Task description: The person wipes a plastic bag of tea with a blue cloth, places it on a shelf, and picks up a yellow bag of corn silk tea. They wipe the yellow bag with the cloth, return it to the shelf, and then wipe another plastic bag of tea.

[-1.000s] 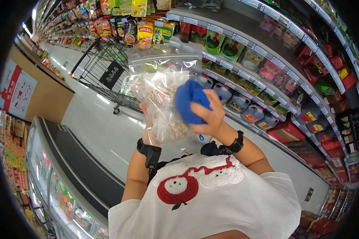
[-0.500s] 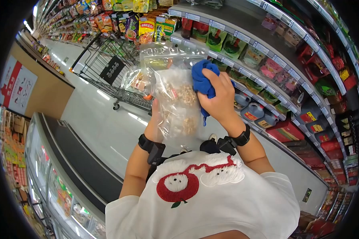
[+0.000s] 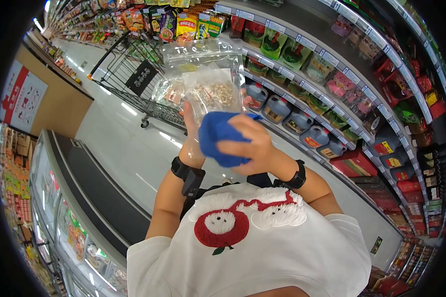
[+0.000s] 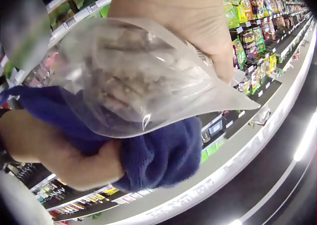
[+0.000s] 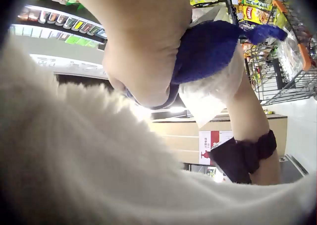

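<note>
A clear zip bag (image 3: 203, 59) of small pale brown pieces is held up by my left hand (image 3: 190, 136), whose thumb lies along the bag's left edge; fingertips show at its right edge. My right hand (image 3: 252, 143) grips a bunched blue cloth (image 3: 215, 136) against the lower front of the bag. In the left wrist view, the bag (image 4: 133, 81) hangs under my left hand (image 4: 183, 22), with the cloth (image 4: 168, 155) beside it. The right wrist view shows my right hand (image 5: 143, 61) curled round the cloth (image 5: 208, 49).
A wire shopping cart (image 3: 143, 79) holding packaged goods stands beyond the bag on the left. Stocked shelves (image 3: 302, 39) curve along the right, with dark jugs (image 3: 297, 121) on a low one. A glass-topped cabinet (image 3: 59, 198) stands at the lower left.
My right hand has moved the cloth from the bag's upper right side down and left across its lower front. The bag has shifted slightly left and up.
</note>
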Action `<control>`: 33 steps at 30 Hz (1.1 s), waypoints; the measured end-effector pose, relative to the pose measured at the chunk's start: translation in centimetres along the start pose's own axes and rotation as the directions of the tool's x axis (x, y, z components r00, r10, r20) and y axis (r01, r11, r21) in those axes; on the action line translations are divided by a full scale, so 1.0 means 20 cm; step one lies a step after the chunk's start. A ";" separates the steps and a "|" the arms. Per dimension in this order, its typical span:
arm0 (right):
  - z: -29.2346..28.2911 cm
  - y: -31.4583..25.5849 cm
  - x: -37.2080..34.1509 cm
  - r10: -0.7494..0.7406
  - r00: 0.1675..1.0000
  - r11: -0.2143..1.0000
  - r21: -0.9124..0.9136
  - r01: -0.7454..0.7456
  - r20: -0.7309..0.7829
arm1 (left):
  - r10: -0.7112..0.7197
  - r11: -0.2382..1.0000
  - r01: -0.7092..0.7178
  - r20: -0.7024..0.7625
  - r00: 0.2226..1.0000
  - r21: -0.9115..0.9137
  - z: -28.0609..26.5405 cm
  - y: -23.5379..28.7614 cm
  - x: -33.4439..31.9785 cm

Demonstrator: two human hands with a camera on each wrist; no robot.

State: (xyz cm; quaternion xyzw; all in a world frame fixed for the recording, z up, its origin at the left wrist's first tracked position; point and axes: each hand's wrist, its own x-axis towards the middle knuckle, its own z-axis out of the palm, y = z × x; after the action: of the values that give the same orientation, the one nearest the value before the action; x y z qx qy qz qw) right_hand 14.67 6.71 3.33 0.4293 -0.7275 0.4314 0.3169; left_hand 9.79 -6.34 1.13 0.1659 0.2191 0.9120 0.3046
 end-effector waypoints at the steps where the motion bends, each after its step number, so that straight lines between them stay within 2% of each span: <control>1: 0.01 -0.01 0.01 -0.052 0.997 0.999 -0.014 0.052 0.061 | 0.001 1.000 -0.001 -0.030 1.000 -0.003 0.01 0.00 -0.01; 4: 0.00 -0.02 0.00 -0.085 0.994 0.996 0.029 0.083 0.072 | 0.026 1.000 -0.026 0.025 0.999 -0.017 0.00 0.00 -0.01; 8: -0.03 -0.01 -0.02 -0.057 0.997 0.996 0.076 0.053 0.056 | 0.088 0.984 -0.103 0.106 0.990 0.143 0.02 0.04 -0.01; 9: -0.05 0.00 -0.04 -0.036 0.999 0.997 0.074 0.033 0.040 | 0.100 0.985 -0.108 0.071 0.993 0.132 0.03 0.05 -0.02; 12: -0.10 0.05 -0.13 0.108 0.992 0.992 -0.062 -0.112 -0.065 | 0.127 0.991 -0.130 0.098 0.987 0.019 0.00 0.06 -0.03; 13: -0.12 0.07 -0.16 0.202 0.977 0.975 -0.083 -0.207 -0.070 | 0.136 0.986 -0.146 0.118 0.984 0.076 -0.01 0.08 -0.02; 16: -0.14 0.13 -0.22 0.377 0.901 0.909 -0.103 -0.404 -0.213 | 0.148 0.989 -0.148 0.130 0.980 -0.006 -0.02 0.09 -0.01; 17: -0.14 0.14 -0.23 0.459 0.855 0.878 -0.023 -0.478 -0.243 | 0.116 0.993 -0.114 0.057 0.992 -0.040 -0.02 0.11 -0.01; 18: -0.14 0.13 -0.22 0.539 0.800 0.837 0.059 -0.544 -0.265 | 0.116 0.992 -0.113 0.047 0.992 -0.057 -0.02 0.11 -0.01; 19: -0.15 0.09 -0.18 0.627 0.746 0.778 0.118 -0.618 -0.223 | 0.116 0.991 -0.113 0.037 0.993 -0.074 0.00 0.11 -0.01; 20: -0.14 0.09 -0.18 0.660 0.714 0.751 0.221 -0.622 -0.235 | 0.115 0.989 -0.112 0.028 0.993 -0.092 0.00 0.11 -0.02; 22: -0.12 0.10 -0.19 0.725 0.645 0.678 0.421 -0.603 -0.243 | 0.100 0.989 -0.102 0.022 0.995 0.110 -0.05 0.12 -0.01; 23: -0.12 0.11 -0.24 0.808 0.566 0.520 0.645 -0.560 -0.160 | 0.094 0.973 -0.095 0.017 0.995 0.210 -0.08 0.11 0.00; 24: -0.11 0.10 -0.22 0.841 0.528 0.430 0.735 -0.525 -0.115 | 0.111 0.957 -0.110 0.012 0.994 0.268 -0.10 0.10 -0.01; 26: -0.09 0.06 -0.16 0.890 0.457 0.230 0.875 -0.427 -0.011 | 0.144 0.915 -0.135 0.004 0.990 0.381 -0.16 0.07 -0.01; 27: -0.07 0.06 -0.17 0.880 0.474 0.213 0.866 -0.453 0.031 | 0.207 0.891 -0.151 -0.087 0.975 0.429 -0.19 0.05 0.02; 28: -0.06 0.06 -0.16 0.875 0.482 0.223 0.857 -0.464 0.033 | 0.331 0.717 -0.215 -0.053 0.942 0.663 -0.21 0.04 0.04; 29: -0.06 0.05 -0.14 0.871 0.491 0.234 0.848 -0.475 0.035 | 0.438 0.480 -0.248 0.015 0.899 0.842 -0.22 0.03 0.06; 31: -0.06 0.06 -0.14 0.853 0.517 0.234 0.834 -0.500 0.070 | 0.584 0.016 -0.135 0.101 0.805 0.991 -0.15 0.02 0.06; 33: -0.02 0.08 -0.17 0.813 0.578 0.348 0.742 -0.573 0.066 | 0.646 -0.065 -0.058 0.086 0.759 0.996 -0.13 0.01 0.06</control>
State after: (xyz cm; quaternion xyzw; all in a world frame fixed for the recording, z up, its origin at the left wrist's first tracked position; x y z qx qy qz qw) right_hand 14.69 8.78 0.08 0.0825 -0.5579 0.8254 0.0245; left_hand 7.74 -6.49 -0.74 0.1756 0.7808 0.5617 -0.2098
